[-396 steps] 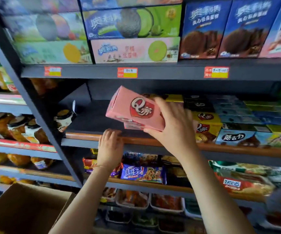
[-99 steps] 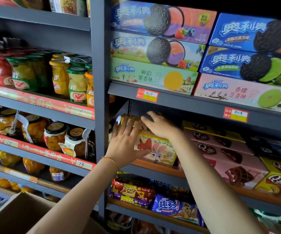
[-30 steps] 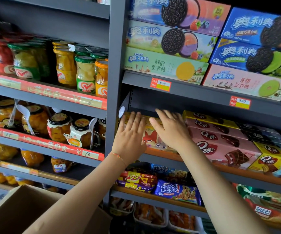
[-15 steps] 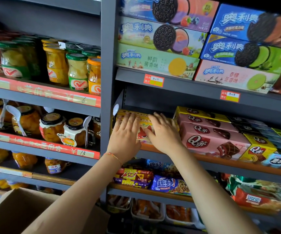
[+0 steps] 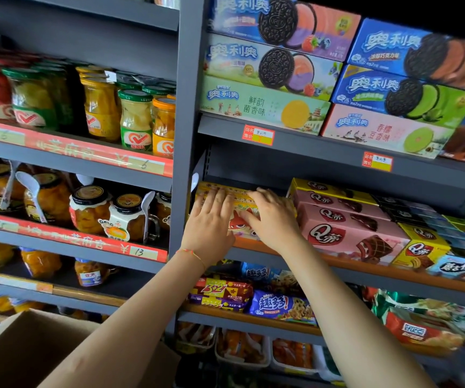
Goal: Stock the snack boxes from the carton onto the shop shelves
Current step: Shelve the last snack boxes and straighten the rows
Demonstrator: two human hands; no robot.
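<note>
Glossy printed card snack boxes (image 5: 346, 233), matt brown cardboard carton (image 5: 24, 351), seemingly painted-metal shelves (image 5: 309, 152).

1. yellow snack boxes (image 5: 239, 204): fronts largely covered by the left hand (image 5: 209, 225) and right hand (image 5: 274, 219); printing unreadable.
2. carton (image 5: 24, 351): cut off by the bottom and left edges; contents hidden.
3. price tags (image 5: 257, 134): handwriting too small to read.
4. trays on the bottom shelf (image 5: 242, 351): dark; contents unclear.

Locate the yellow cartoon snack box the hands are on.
The yellow cartoon snack box sits at the middle shelf's left end, beside the upright post, left of the pink Q boxes.
</note>
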